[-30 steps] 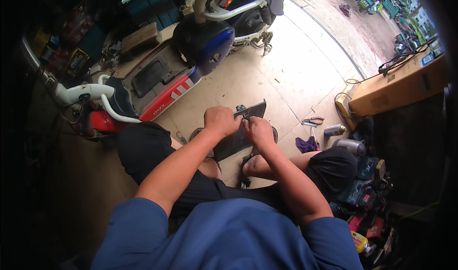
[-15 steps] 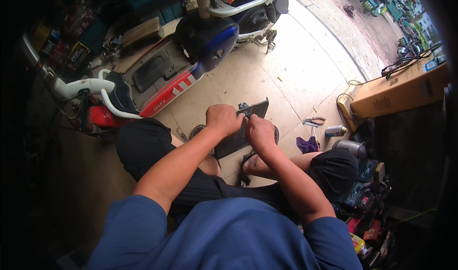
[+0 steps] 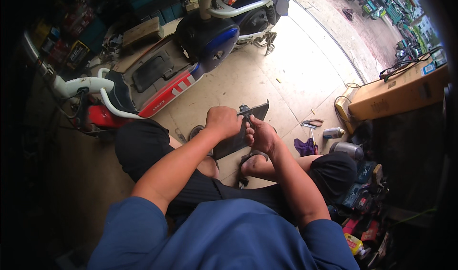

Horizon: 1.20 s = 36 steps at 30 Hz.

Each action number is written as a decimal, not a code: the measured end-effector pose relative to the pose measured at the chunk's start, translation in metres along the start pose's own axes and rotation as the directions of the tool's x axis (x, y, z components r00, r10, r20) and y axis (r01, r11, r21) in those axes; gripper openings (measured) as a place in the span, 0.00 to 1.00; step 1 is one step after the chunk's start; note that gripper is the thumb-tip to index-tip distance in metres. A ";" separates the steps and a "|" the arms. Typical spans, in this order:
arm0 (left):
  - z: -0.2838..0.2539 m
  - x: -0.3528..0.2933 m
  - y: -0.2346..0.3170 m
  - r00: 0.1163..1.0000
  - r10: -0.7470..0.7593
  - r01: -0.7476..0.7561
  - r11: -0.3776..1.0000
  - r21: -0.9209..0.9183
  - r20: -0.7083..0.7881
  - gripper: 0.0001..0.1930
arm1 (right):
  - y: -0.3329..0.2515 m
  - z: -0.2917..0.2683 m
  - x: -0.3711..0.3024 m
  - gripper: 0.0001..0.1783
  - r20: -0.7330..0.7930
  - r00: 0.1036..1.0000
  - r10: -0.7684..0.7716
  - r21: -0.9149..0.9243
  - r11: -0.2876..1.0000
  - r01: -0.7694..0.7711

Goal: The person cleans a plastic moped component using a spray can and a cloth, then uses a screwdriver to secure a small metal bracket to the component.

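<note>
Resting over a flat, dark, rectangular panel (image 3: pixel 232 145), the left hand (image 3: pixel 223 122) is showing its back to the camera, its fingers curling down beside a small black fitting (image 3: pixel 244 109) near the panel's upper edge. Its fingertips are lying out of sight, so I cannot tell whether they are gripping anything. The right hand (image 3: pixel 262 136) is staying close on the other side, turned partly palm-inward: its fingers are bending loosely toward the palm, and its thumb is pointing at the fitting (whether it is pinching something small, I cannot tell). The panel itself is slanting in front of the seated person, between the lower legs and above the pale tiled floor (image 3: pixel 291 91).

To the right, a pair of pliers with brownish handles (image 3: pixel 313 122) is lying on the tiles, near a small cylindrical spray can (image 3: pixel 333 132). A crumpled purple cloth (image 3: pixel 304 147) is lying closer to the right knee, with a silvery metal cylinder (image 3: pixel 348 149) sitting beyond it. Farther out, a long brown cardboard box (image 3: pixel 398 92) is standing with dark cable (image 3: pixel 410 61) trailing over its top. On the left, a red scooter with white tubular bars (image 3: pixel 164 101) is occupying the floor.
</note>
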<state>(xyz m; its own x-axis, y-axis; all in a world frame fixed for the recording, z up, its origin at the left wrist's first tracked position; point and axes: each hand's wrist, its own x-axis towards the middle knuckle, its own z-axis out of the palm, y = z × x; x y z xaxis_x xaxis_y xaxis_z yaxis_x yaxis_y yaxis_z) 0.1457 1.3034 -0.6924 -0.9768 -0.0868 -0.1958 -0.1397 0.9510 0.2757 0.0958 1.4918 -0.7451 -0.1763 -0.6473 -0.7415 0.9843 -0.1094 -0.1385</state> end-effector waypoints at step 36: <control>0.000 0.012 -0.004 0.998 -0.046 0.045 0.999 0.028 0.032 0.26 | 0.028 0.022 -0.030 0.25 0.327 0.441 -0.836 -0.920 -0.388 -0.053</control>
<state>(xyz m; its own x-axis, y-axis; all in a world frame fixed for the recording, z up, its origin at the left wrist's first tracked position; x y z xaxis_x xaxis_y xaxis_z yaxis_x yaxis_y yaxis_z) 0.1343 1.2980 -0.6955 -0.9638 -0.1208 -0.2378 -0.1789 0.9540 0.2406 0.1285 1.4915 -0.7123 -0.8975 -0.4409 0.0038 -0.3808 0.7706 -0.5110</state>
